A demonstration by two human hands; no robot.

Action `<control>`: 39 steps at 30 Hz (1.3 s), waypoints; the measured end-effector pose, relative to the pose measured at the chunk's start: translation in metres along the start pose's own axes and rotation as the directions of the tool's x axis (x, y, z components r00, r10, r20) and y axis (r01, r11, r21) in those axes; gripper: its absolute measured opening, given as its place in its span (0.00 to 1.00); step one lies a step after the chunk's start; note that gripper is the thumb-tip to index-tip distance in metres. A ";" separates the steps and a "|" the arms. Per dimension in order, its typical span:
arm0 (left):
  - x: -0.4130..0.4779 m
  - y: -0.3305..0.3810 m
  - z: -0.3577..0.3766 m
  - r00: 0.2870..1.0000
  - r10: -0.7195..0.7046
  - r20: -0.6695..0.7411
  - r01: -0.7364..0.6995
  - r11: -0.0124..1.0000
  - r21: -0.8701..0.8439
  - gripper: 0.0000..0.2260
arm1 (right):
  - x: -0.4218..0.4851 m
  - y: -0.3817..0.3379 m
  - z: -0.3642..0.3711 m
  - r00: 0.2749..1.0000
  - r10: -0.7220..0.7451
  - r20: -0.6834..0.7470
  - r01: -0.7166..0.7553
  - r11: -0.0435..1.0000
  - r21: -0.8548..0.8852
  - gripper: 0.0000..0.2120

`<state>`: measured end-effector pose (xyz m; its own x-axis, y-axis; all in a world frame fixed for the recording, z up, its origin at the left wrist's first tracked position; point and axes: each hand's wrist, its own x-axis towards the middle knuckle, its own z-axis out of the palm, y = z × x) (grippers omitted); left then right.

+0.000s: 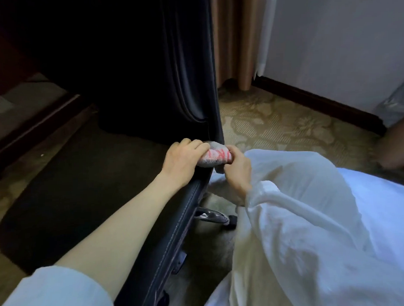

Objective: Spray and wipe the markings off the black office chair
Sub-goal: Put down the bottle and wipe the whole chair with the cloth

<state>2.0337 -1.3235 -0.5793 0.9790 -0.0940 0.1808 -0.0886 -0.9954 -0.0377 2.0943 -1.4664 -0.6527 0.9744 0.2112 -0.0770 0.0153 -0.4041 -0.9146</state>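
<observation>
Now cloth [219,156] pinched between left grip [183,161], right grip [238,172]

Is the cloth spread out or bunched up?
Bunched up: the cloth is a thick wad, held by the left hand and right hand.

Both hands, left hand [183,159] and right hand [237,172], grip grey-pink cloth [216,157] on black chair [189,84] seat edge.

Patterned carpet [275,122], tan curtain [233,37], white wall [329,34], dark baseboard [313,101], dark wooden furniture [35,126]
</observation>
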 end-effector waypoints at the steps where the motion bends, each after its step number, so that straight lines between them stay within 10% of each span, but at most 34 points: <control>1: 0.004 0.000 0.002 1.000 0.007 0.019 -0.007 1.000 0.017 0.16 | -0.002 0.004 0.003 1.000 0.007 0.008 -0.007 1.000 0.016 0.27; 20: 0.036 -0.053 0.052 0.998 0.041 0.047 -0.046 0.993 0.107 0.19 | 0.052 0.024 0.044 0.970 -0.242 0.011 0.242 0.969 -0.048 0.30; 25: 0.041 -0.080 0.030 0.943 0.263 0.204 -0.288 0.951 0.109 0.24 | 0.041 0.021 0.056 0.984 -0.173 0.036 0.175 0.983 -0.054 0.33; 39: -0.122 -0.041 -0.033 0.847 0.345 0.406 -0.364 0.931 -0.032 0.23 | -0.156 -0.004 0.055 0.996 0.069 0.050 -0.070 0.998 0.010 0.30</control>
<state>1.9119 -1.2716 -0.5670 0.8727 -0.4141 -0.2585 -0.4443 -0.8932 -0.0692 1.9297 -1.4490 -0.6588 0.9608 0.2267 -0.1597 -0.0550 -0.4088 -0.9110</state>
